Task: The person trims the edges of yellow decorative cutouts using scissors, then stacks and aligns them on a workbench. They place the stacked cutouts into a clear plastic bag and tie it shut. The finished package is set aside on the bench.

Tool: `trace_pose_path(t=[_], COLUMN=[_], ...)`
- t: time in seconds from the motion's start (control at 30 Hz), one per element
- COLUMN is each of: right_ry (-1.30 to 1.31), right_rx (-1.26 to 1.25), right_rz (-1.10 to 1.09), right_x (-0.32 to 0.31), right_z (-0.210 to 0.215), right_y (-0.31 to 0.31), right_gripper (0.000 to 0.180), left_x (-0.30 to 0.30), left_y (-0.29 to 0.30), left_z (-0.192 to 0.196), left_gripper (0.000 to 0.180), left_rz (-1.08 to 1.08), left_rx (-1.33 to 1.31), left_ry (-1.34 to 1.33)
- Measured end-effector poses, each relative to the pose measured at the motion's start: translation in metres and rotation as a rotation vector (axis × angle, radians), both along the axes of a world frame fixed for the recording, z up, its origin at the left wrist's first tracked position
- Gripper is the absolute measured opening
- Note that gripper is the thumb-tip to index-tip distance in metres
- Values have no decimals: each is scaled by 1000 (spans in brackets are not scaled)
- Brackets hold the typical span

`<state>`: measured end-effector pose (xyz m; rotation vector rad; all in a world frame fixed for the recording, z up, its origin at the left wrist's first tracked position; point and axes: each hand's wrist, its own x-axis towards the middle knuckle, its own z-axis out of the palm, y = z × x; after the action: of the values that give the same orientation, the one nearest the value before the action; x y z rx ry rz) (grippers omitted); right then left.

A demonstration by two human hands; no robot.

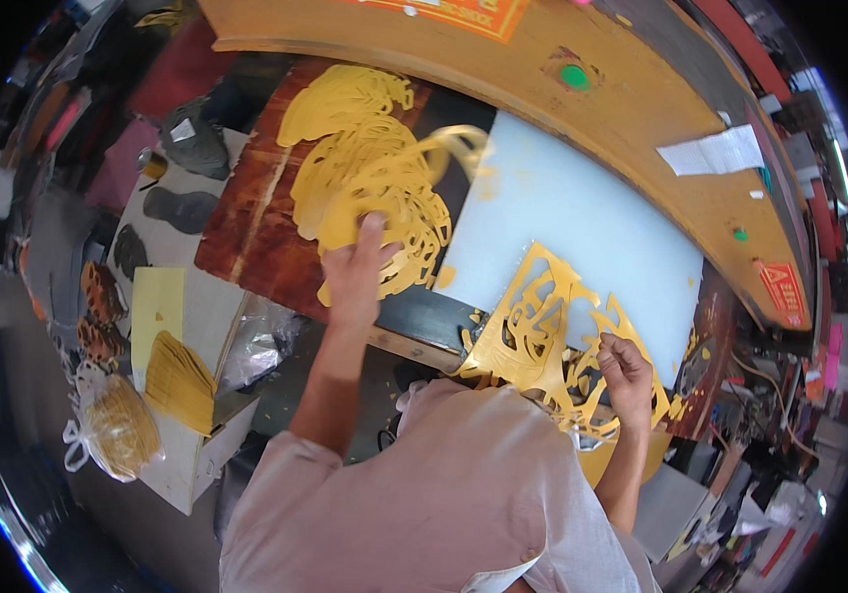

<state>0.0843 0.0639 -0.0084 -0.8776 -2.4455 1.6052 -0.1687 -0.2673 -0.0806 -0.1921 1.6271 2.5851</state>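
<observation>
My left hand (357, 269) reaches out onto a heap of yellow cut-out offcut sheets (370, 168) lying on a dark reddish-brown board (246, 232); its fingers press or grip the top sheet, whose upper end is blurred. My right hand (627, 371) is closed on the near edge of another yellow sheet full of cut-out holes (543, 331), which lies partly on a white cutting pad (582, 212) and hangs over the table's near edge. Small yellow scraps lie around that sheet.
A curved orange machine frame (641, 109) with a green button (573, 75) and a white paper (716, 153) arches behind the pad. At left stand a low bench with dark sole pieces (179, 210), yellow stacked pieces (179, 381) and a bagged bundle (116, 427).
</observation>
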Motion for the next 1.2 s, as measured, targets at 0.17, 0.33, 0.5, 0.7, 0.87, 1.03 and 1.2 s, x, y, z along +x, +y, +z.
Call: trace_pose_path(t=[0.17, 0.33, 0.5, 0.7, 0.87, 1.03, 1.2], right_ry=[-124, -366, -560, -731, -665, -253, -160], right_rx=[199, 573, 771, 736, 504, 133, -91], right_rz=[-132, -252, -330, -218, -185, -372, -723], right_x=[63, 111, 143, 150, 177, 318, 488], right_z=[-29, -75, -94, -90, -62, -11, 11], right_y=[25, 86, 149, 190, 162, 55, -11], right_gripper=[27, 53, 74, 76, 37, 31, 35], left_x=[62, 109, 124, 118, 132, 205, 313], left_y=[-63, -7, 65, 117, 115, 141, 232], left_z=[-77, -77, -65, -70, -14, 62, 154], left_gripper=[40, 35, 49, 39, 20, 36, 57], left_rz=[190, -179, -688, -859, -1147, -1495, -1865], left_rx=[-429, -752, -962, -622, -624, -495, -510], left_ry=[-155, 33, 92, -17, 90, 72, 391])
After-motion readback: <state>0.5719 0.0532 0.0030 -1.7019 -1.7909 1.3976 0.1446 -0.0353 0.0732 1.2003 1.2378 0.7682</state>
